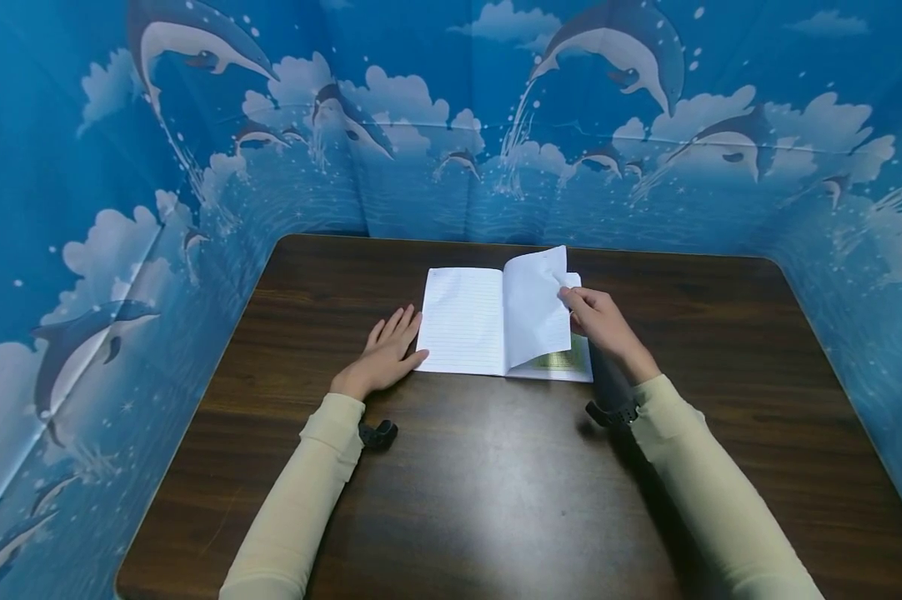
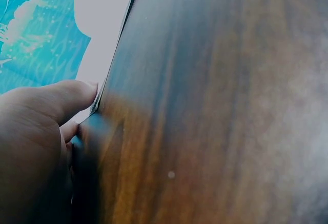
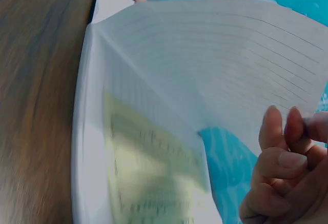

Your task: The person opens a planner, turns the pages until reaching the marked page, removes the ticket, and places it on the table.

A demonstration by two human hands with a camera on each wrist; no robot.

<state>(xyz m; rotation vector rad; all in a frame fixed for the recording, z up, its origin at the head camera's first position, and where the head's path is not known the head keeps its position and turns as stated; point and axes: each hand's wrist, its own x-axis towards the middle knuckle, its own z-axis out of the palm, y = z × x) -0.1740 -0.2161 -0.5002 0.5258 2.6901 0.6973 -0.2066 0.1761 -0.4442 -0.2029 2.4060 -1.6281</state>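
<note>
Open notebook [image 1: 462,321] on the dark wood counter [image 1: 481,475], one page [image 1: 533,310] up
So the right grip [image 1: 604,321] is pinching that page's outer edge, yellowish patch [image 3: 154,167] showing underneath; left grip [image 1: 383,354] is spread out, thumb at the notebook's near-left corner. Blue dolphin curtain [image 1: 421,192] behind it all.

Your notebook [image 1: 462,321] shows smooth, matt paper on a glossy, wood-grained table [image 1: 466,500]. Your sleeves [image 1: 293,500] are matt cloth, before a smooth, lightly creased fabric backdrop [image 1: 421,196].
</note>
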